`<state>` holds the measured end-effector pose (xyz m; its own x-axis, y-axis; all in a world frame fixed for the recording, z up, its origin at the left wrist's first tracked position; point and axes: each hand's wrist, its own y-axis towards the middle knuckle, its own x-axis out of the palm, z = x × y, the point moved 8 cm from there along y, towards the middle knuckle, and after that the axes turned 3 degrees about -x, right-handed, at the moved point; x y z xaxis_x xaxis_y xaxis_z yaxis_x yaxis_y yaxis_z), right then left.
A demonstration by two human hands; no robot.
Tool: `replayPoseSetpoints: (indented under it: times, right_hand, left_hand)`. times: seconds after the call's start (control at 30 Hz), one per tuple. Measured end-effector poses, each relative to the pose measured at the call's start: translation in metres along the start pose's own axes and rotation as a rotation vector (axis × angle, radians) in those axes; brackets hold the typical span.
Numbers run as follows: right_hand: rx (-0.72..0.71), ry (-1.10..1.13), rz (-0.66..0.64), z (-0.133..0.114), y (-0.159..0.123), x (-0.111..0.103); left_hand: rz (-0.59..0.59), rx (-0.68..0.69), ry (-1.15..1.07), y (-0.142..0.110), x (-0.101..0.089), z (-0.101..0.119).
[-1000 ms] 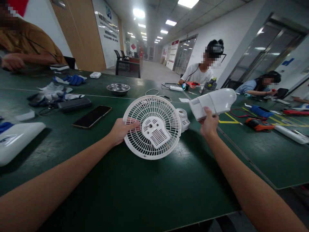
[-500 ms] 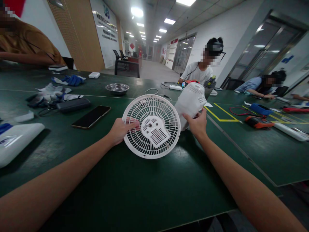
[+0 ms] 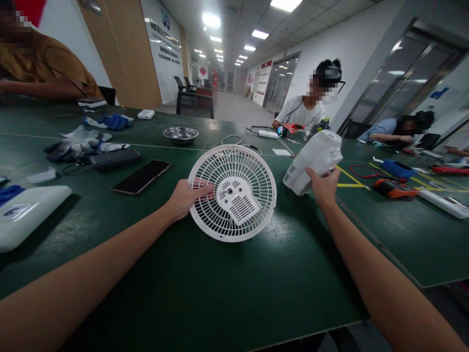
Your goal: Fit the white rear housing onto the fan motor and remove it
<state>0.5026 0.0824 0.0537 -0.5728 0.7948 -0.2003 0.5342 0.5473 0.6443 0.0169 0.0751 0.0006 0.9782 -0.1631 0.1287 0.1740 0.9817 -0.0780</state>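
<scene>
My left hand (image 3: 186, 198) grips the left rim of a round white fan grille (image 3: 236, 198), thumb on the near face and fingers behind the slats. The grille stands tilted above the green table (image 3: 205, 288), its slotted centre plate facing me. On the right, my right hand (image 3: 324, 188) is closed round a white plastic housing (image 3: 311, 161), which has vent slots at its upper end. The housing leans to the right and is apart from the grille. Part of its near right side is hidden by my fingers.
A black phone (image 3: 141, 177) lies left of the grille, with a steel bowl (image 3: 181, 135) behind it. Gloves (image 3: 82, 142) and a white case (image 3: 32, 215) are at the left. An orange-black tool (image 3: 394, 188) lies right. A person (image 3: 304, 110) sits opposite.
My right hand has carried the white housing to the right, away from the grille, opening a gap between them. My left hand and the grille have barely moved.
</scene>
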Motion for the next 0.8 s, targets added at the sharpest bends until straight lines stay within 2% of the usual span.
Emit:
replayPoseSetpoints:
  times: [0.17,0.33,0.43,0.53,0.57,0.67,0.8]
  right_hand:
    - [-0.015,0.04,0.101,-0.011,-0.001,-0.007]
    - [-0.103,0.154,0.08,-0.031,-0.004,-0.006]
    - [-0.206,0.085,0.128,-0.055,-0.007,-0.016]
    - [-0.324,-0.028,0.174,-0.091,-0.02,-0.024]
    - [-0.345,-0.05,0.157,-0.103,-0.027,-0.022]
    - [-0.317,-0.03,-0.031,-0.125,-0.055,0.004]
    - [-0.195,-0.015,-0.331,-0.121,-0.097,0.057]
  left_hand:
    - [-0.009,-0.004,-0.006,-0.002,0.001,0.002]
    - [0.012,0.011,0.001,-0.003,0.002,0.003]
    - [0.022,0.004,-0.001,-0.002,0.002,0.002]
    - [0.009,0.007,0.008,-0.001,0.002,0.002]
    - [0.004,0.008,0.011,0.0,0.002,0.001]
    - [0.002,0.024,0.021,0.001,0.001,0.001]
    - [-0.004,0.047,0.017,0.001,0.001,0.002]
